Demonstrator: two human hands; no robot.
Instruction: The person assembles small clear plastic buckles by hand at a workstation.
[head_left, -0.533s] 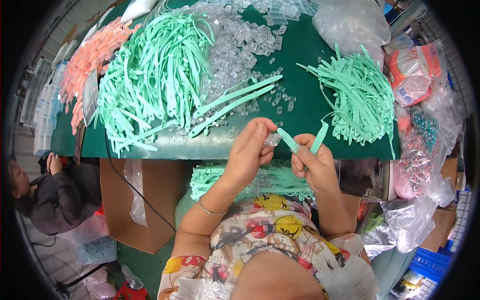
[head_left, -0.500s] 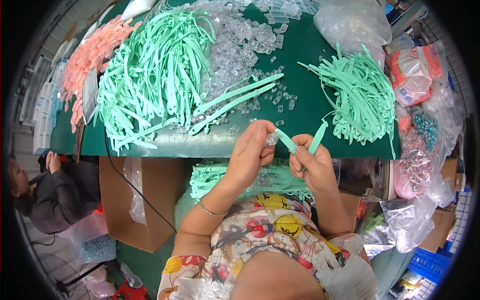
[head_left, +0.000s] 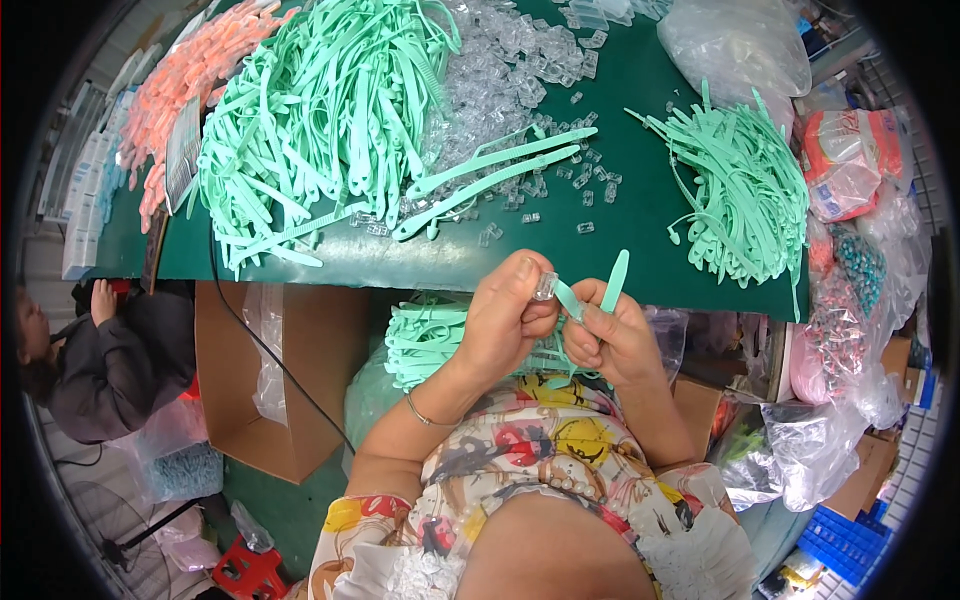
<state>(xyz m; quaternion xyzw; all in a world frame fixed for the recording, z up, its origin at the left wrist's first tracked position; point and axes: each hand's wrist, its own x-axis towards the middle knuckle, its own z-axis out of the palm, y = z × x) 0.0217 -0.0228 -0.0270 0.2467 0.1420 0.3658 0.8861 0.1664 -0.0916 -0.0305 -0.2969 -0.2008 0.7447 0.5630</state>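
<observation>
Just in front of the table's near edge, my left hand [head_left: 508,312] pinches a small clear plastic buckle [head_left: 545,287] between thumb and fingers. Close beside it on the right, my right hand [head_left: 620,335] is closed on a mint-green plastic strap [head_left: 616,280], whose rounded end sticks up above the thumb. A bent part of the strap reaches across to the buckle; whether it runs through the buckle is hard to tell. Two similar straps [head_left: 500,165] lie on the table beyond my hands, among scattered clear buckles [head_left: 587,198].
On the green table [head_left: 640,240] lie a big pile of mint straps [head_left: 330,120], a heap of clear buckles [head_left: 510,60] and a smaller strap bundle [head_left: 745,190]. Orange pieces [head_left: 190,85] lie far left. A cardboard box [head_left: 325,370] stands below; a person [head_left: 120,360] sits left.
Both hands have come slightly closer to my body, away from the table edge. The strap's end in my right hand now points up more steeply. The whole view has shifted a little.
</observation>
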